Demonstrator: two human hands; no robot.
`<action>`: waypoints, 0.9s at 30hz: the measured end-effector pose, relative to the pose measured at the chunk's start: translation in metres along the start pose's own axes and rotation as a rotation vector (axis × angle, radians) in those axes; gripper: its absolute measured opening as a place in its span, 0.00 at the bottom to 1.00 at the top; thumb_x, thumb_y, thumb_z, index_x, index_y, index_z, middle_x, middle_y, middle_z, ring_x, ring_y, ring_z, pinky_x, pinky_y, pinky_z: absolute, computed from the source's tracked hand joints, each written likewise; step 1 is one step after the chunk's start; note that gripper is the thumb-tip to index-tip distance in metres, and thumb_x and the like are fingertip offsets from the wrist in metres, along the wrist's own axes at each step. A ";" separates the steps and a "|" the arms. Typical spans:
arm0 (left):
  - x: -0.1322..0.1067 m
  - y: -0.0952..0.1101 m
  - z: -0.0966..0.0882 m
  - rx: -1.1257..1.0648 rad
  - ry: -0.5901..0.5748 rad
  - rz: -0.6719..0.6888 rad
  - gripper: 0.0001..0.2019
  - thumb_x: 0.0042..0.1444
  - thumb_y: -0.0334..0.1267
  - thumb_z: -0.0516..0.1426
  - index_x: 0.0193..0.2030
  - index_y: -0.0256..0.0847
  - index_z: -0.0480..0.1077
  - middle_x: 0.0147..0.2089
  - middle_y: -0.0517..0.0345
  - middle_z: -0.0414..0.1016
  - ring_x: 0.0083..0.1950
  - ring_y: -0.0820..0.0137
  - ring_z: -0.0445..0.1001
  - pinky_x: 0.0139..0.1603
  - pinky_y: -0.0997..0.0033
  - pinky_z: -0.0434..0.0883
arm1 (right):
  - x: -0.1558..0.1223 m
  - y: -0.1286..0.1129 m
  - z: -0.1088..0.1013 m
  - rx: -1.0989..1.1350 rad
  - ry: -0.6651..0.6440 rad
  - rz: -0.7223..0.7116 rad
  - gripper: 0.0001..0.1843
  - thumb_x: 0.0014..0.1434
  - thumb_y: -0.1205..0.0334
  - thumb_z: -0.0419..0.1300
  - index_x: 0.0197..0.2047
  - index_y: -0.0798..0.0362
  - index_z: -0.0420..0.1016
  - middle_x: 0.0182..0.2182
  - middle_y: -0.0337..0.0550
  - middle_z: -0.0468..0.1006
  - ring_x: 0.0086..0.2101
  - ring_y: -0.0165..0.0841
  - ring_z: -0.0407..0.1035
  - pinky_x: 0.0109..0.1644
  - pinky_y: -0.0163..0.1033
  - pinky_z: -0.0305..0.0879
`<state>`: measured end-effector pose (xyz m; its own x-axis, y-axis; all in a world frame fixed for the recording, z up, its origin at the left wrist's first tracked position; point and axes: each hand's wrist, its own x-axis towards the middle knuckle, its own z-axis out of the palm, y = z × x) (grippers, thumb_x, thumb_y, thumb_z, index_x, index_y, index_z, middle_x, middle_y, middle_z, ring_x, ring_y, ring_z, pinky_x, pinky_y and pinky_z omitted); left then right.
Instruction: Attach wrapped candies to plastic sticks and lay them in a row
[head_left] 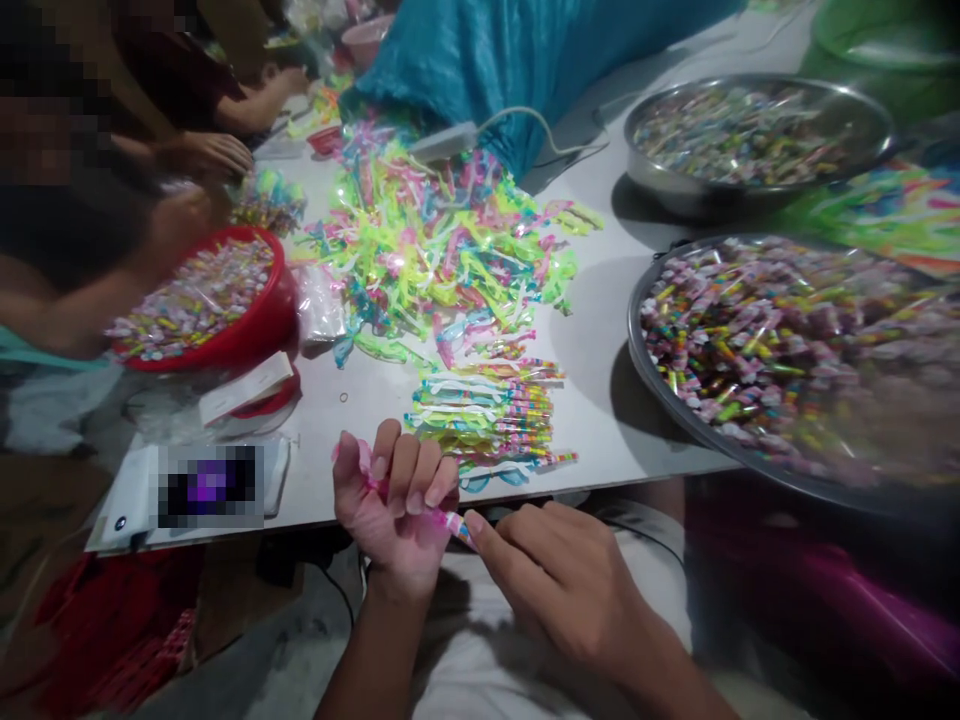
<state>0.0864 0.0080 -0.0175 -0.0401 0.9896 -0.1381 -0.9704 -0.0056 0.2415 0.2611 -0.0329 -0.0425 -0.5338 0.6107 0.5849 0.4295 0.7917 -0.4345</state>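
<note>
My left hand [397, 500], palm up, has its fingers curled round pink toy glasses [367, 465], mostly hidden by the fingers. A striped wrapped candy tube [456, 526] bridges the gap between my hands, one end at the pink plastic. My right hand [559, 575] pinches its other end between thumb and forefinger. Just beyond my hands lies a row of toy glasses with candy tubes [487, 412], laid side by side. One blue pair [499, 475] rests at the table's near edge. Farther back spreads a heap of colourful plastic toy glasses [450, 235].
Metal basins of wrapped candies stand on the right, one near [637, 365] and one far [652, 180]. At left are a red bowl of candies [281, 310] and a phone [206, 487]. A blue sack [480, 70] lies behind the heap. Other people's hands [217, 152] work at upper left.
</note>
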 end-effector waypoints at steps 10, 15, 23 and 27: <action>0.001 0.000 -0.013 0.459 -0.009 0.131 0.19 0.61 0.56 0.62 0.33 0.42 0.65 0.24 0.64 0.62 0.29 0.73 0.66 0.34 0.70 0.75 | -0.012 0.006 -0.002 -0.111 -0.008 0.098 0.14 0.71 0.70 0.62 0.59 0.61 0.73 0.38 0.47 0.76 0.35 0.35 0.65 0.36 0.43 0.54; 0.011 0.020 -0.035 0.851 0.044 0.309 0.11 0.61 0.47 0.63 0.43 0.44 0.72 0.32 0.59 0.75 0.37 0.71 0.77 0.44 0.70 0.79 | -0.020 0.030 -0.009 -0.180 0.012 0.134 0.17 0.74 0.69 0.59 0.64 0.61 0.69 0.39 0.47 0.78 0.36 0.36 0.68 0.40 0.43 0.61; 0.041 0.056 -0.044 1.224 0.142 0.518 0.11 0.62 0.43 0.63 0.45 0.38 0.76 0.50 0.49 0.81 0.54 0.66 0.81 0.53 0.72 0.78 | 0.006 0.107 -0.006 -0.091 0.035 0.149 0.12 0.74 0.69 0.59 0.59 0.56 0.69 0.52 0.52 0.77 0.51 0.41 0.69 0.55 0.48 0.70; 0.068 0.082 -0.050 1.416 0.200 0.594 0.12 0.65 0.47 0.58 0.42 0.40 0.74 0.46 0.54 0.78 0.49 0.69 0.78 0.50 0.74 0.76 | 0.016 0.129 0.000 -0.115 -0.026 0.227 0.10 0.74 0.67 0.59 0.57 0.54 0.71 0.54 0.51 0.75 0.54 0.43 0.66 0.57 0.51 0.70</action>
<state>-0.0078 0.0681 -0.0556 -0.4671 0.8589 0.2102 0.2027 -0.1274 0.9709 0.3078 0.0785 -0.0895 -0.4323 0.7739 0.4628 0.6194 0.6279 -0.4714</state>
